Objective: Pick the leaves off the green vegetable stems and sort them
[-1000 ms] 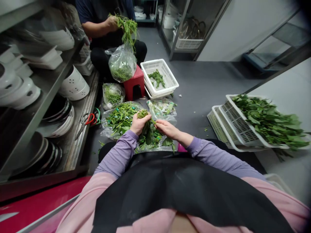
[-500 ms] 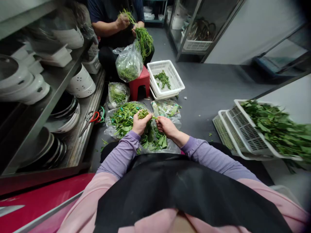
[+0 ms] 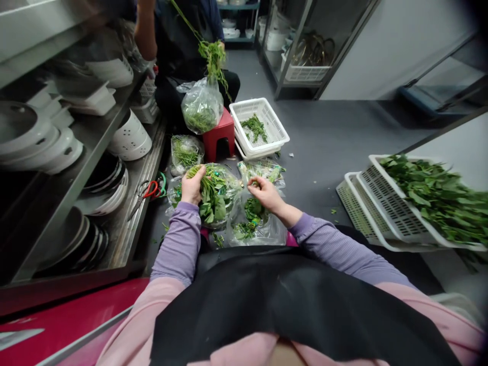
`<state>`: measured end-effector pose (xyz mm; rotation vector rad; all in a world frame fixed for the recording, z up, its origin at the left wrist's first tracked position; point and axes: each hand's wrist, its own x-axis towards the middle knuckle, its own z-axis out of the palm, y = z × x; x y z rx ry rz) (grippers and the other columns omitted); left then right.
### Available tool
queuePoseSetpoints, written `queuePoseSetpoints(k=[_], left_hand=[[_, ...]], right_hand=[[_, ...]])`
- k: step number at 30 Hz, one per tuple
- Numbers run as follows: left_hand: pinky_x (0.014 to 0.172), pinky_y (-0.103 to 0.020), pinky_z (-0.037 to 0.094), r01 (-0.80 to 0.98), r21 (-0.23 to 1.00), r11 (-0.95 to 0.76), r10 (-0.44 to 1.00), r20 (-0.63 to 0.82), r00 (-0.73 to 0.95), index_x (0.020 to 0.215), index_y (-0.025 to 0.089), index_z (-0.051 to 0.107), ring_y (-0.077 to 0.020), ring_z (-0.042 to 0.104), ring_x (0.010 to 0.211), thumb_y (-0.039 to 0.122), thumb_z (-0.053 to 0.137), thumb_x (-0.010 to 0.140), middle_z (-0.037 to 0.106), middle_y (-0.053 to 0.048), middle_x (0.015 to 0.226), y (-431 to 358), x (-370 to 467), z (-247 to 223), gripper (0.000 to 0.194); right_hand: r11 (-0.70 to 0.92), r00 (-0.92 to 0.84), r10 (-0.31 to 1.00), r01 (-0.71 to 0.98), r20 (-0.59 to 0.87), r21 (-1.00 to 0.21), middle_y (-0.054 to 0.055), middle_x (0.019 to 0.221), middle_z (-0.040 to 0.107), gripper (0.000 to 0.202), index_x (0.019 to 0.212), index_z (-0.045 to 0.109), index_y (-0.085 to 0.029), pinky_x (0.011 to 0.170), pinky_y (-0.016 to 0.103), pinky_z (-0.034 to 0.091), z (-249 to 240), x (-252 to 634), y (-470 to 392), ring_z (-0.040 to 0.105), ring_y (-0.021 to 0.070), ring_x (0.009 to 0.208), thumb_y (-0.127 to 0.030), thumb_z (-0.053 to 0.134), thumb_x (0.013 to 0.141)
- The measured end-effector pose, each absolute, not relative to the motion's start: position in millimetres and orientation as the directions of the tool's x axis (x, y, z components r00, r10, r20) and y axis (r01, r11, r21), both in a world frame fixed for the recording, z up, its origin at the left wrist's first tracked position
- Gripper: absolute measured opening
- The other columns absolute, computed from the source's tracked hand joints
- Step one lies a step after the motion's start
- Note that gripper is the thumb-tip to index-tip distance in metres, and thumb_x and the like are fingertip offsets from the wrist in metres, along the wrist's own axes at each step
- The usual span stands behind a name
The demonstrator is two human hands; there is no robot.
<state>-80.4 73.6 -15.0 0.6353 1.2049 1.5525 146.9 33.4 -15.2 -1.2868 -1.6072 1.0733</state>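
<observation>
My left hand (image 3: 192, 189) is closed round the stems of a bunch of leafy greens (image 3: 210, 206), whose leaves hang down to the right over a clear plastic bag of cut greens (image 3: 227, 179). Apart from it, my right hand (image 3: 266, 195) is pinched, thumb against fingers; whatever lies between the fingertips is too small to make out. Below that hand sits an opened plastic bag (image 3: 272, 233) with loose leaves (image 3: 249, 216) in it. Another bag of greens (image 3: 267, 170) lies just beyond.
Opposite, a co-worker (image 3: 179, 56) holds long stringy greens (image 3: 213, 58) above a bag on a red stool (image 3: 219, 133). White baskets (image 3: 280, 137) stand beside it. Scissors (image 3: 151, 189) lie on the left shelf edge (image 3: 131, 229). Stacked baskets (image 3: 389, 213) of greens (image 3: 430, 195) stand right.
My hands have moved apart: the left went left with the bunch, the right stayed near its place. The bunch's leaves now hang over the left bag. The co-worker's arm has risen, drawing out a strand.
</observation>
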Motion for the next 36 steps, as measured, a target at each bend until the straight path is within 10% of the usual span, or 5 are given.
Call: queuePoseSetpoints(k=[8, 16, 24, 36], left_hand=[[0.077, -0.034, 0.051, -0.608, 0.69, 0.393, 0.904, -0.167, 0.395, 0.098, 0.015, 0.061, -0.0208, 0.064, 0.086, 0.033, 0.067, 0.069, 0.067, -0.006, 0.091, 38, -34, 4, 0.034], [0.082, -0.035, 0.049, -0.607, 0.649, 0.459, 0.877, -0.22, 0.428, 0.089, 0.013, 0.062, -0.0196, 0.065, 0.081, 0.015, 0.064, 0.068, 0.068, -0.004, 0.08, 31, -24, -1, 0.021], [0.081, -0.035, 0.05, -0.601, 0.646, 0.47, 0.871, -0.229, 0.435, 0.086, 0.012, 0.062, -0.02, 0.066, 0.078, 0.011, 0.063, 0.065, 0.069, -0.006, 0.082, 27, -18, -1, 0.021], [0.088, -0.036, 0.046, -0.567, 0.68, 0.465, 0.849, -0.162, 0.502, 0.114, 0.016, 0.057, -0.0234, 0.063, 0.093, 0.011, 0.065, 0.061, 0.067, -0.008, 0.099, 23, -15, 0, 0.054]], right_hand=[[0.283, -0.276, 0.945, 0.409, 0.178, -0.868, 0.003, 0.078, 0.062, 0.025, 0.084, 0.064, -0.015, 0.063, 0.025, 0.037, 13, 120, 23, 0.048, 0.0109, 0.063, -0.037, 0.061, 0.071], [0.246, -0.129, 0.968, 0.361, 0.213, -0.9, 0.002, 0.073, 0.058, 0.017, 0.075, 0.062, -0.015, 0.063, 0.025, 0.037, 11, 131, 13, 0.046, 0.0111, 0.065, -0.031, 0.062, 0.068], [-0.087, -0.222, 0.971, 0.001, -0.085, -0.996, -0.003, 0.065, 0.05, 0.029, 0.075, 0.055, -0.016, 0.058, 0.023, 0.037, 3, 139, 13, 0.044, 0.0087, 0.06, -0.042, 0.064, 0.068], [0.037, -0.285, 0.958, 0.073, 0.015, -0.997, 0.007, 0.098, 0.064, 0.025, 0.078, 0.063, -0.013, 0.085, 0.031, 0.042, 10, 136, 13, 0.058, 0.0161, 0.09, -0.037, 0.064, 0.068]])
